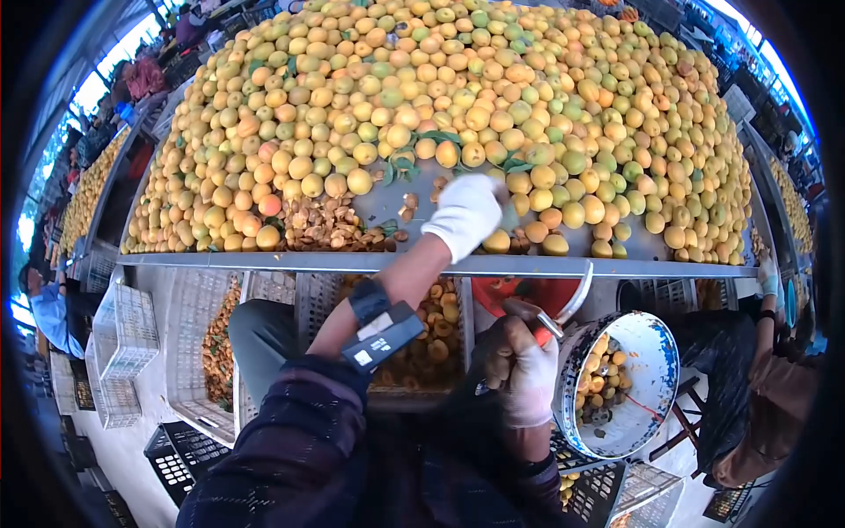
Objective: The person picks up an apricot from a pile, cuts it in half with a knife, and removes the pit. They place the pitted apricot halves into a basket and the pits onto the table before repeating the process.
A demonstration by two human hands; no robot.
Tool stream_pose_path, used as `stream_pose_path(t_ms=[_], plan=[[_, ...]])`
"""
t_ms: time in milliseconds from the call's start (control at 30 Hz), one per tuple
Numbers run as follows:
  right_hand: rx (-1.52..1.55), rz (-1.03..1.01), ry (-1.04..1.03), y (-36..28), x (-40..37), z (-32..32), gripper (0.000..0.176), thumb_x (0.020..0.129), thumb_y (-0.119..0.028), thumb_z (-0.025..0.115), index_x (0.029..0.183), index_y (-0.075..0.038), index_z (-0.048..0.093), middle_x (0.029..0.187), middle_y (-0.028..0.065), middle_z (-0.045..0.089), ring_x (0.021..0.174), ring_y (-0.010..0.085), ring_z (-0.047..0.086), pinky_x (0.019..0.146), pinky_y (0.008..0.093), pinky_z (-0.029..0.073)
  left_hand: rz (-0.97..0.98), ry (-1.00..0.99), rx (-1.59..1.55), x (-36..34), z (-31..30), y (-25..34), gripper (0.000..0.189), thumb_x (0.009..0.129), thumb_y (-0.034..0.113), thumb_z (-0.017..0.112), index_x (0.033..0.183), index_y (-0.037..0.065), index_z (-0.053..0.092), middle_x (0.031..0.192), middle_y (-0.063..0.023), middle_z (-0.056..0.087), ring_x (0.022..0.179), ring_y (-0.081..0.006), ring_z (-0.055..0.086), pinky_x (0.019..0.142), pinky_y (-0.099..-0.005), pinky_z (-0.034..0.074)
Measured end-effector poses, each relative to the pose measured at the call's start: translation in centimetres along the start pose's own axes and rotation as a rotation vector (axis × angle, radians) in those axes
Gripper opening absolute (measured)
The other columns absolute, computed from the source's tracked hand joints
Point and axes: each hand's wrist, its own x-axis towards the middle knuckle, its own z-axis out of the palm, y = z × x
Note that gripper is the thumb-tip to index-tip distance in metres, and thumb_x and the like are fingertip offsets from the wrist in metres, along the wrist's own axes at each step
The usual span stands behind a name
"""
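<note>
- left hand (466,216) reaches far onto the desk (264,261), at the near edge of the apricot pile (440,97), just right of the pits heap (326,224)
- glove hides its grip; can't tell if it has a fruit
- right hand (528,374) is near, beside the bowl (653,378), grip closed on what looks like a metal blade (549,327)
- apricots look light, soft, easily bruised and prone to rolling; best held round the middle with fingertips and a light squeeze

No legible text, brand or number. White label on wrist-strapped device (380,339), 7 o'clock of centre: too blurred to read.
</note>
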Motion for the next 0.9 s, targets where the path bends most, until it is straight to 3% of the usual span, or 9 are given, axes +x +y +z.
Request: stream_pose_path(t_ms=[33,133,333,433,667,700,733,833,900], plan=[[-0.046,-0.031,-0.008,-0.5,0.1,-0.4,0.022,0.089,-0.010,0.053,0.107,0.004,0.055,0.050,0.0007,0.044,0.035,0.0084,0.039,0.033,0.0221,0.029,-0.010,0.267,0.036,-0.3,-1.0,-0.2,0.021,0.076,0.014,0.057,0.094,0.012,0.067,0.084,-0.0146,0.066,0.087,-0.0338,0.063,0.080,-0.0405,0.049],[0.088,-0.032,0.056,-1.1,0.1,-1.1,0.022,0.090,-0.009,0.053,0.106,0.005,0.054,0.050,0.0015,0.045,0.034,0.0092,0.039,0.033,0.0219,0.029,-0.065,0.414,0.424,-1.2,-4.8,-0.5,0.051,0.070,0.007,0.064,0.120,0.013,0.055,0.122,-0.0185,0.052,0.102,-0.0362,0.057,0.086,-0.0398,0.049],[-0.060,0.012,0.010,-0.8,0.0,-0.8,0.024,0.089,-0.010,0.054,0.108,0.005,0.055,0.051,0.0024,0.047,0.034,0.0097,0.040,0.034,0.0217,0.030,-0.035,-0.254,0.291,-2.5,-2.9,3.5,0.038,0.077,0.039,0.064,0.104,0.012,0.066,0.094,-0.0132,0.067,0.092,-0.0304,0.063,0.081,-0.0383,0.049],[-0.052,0.009,0.032,-1.2,-0.9,-0.8,0.022,0.088,-0.009,0.054,0.105,0.005,0.056,0.050,0.0021,0.047,0.034,0.0097,0.041,0.035,0.0212,0.029,-0.108,-0.353,0.311,-1.8,-1.0,3.6,0.037,0.070,0.031,0.066,0.103,0.013,0.066,0.094,-0.0155,0.066,0.093,-0.0321,0.063,0.081,-0.0408,0.049],[-0.113,-0.068,0.075,-2.1,-1.7,-0.2,0.020,0.087,-0.006,0.051,0.103,0.004,0.056,0.052,0.0020,0.046,0.031,0.0099,0.037,0.033,0.0215,0.027,-0.016,-0.142,-0.834,-9.2,-6.3,3.6,0.056,0.070,0.003,0.064,0.125,0.002,0.051,0.114,-0.0101,0.060,0.101,-0.0185,0.059,0.083,-0.0294,0.049],[-0.176,-0.017,0.004,-2.4,-1.5,-0.4,0.028,0.085,-0.005,0.055,0.110,0.005,0.054,0.062,0.0041,0.054,0.044,0.0107,0.050,0.043,0.0214,0.040,-0.018,-0.214,-1.158,-10.7,-6.8,3.4,0.064,0.071,-0.002,0.062,0.132,0.002,0.044,0.123,-0.0095,0.055,0.110,-0.0167,0.054,0.086,-0.0286,0.048],[-0.180,-0.005,-0.006,-2.1,-1.3,0.1,0.028,0.085,-0.005,0.055,0.110,0.005,0.054,0.062,0.0041,0.054,0.044,0.0107,0.050,0.043,0.0214,0.040,-0.029,-0.201,-1.159,-12.1,-7.4,3.2,0.064,0.071,-0.002,0.062,0.132,0.002,0.044,0.123,-0.0095,0.055,0.110,-0.0167,0.054,0.086,-0.0286,0.048],[-0.424,-0.220,-0.050,-1.6,-0.8,1.9,0.054,0.073,-0.003,0.070,0.124,0.002,0.052,0.107,0.0085,0.064,0.097,0.0125,0.058,0.087,0.0252,0.045,0.109,-0.236,-1.217,-15.8,-8.2,2.8,0.070,0.071,-0.001,0.060,0.136,-0.002,0.035,0.127,-0.0126,0.052,0.116,-0.0204,0.051,0.095,-0.0306,0.043],[-0.517,-0.181,-0.202,-2.4,-1.3,3.4,0.054,0.072,-0.002,0.070,0.123,0.002,0.052,0.111,0.0089,0.063,0.097,0.0126,0.059,0.086,0.0254,0.045,0.147,-0.257,-1.204,-17.3,-8.6,2.2,0.068,0.071,0.001,0.060,0.135,-0.003,0.036,0.127,-0.0130,0.051,0.117,-0.0207,0.050,0.097,-0.0307,0.040]])
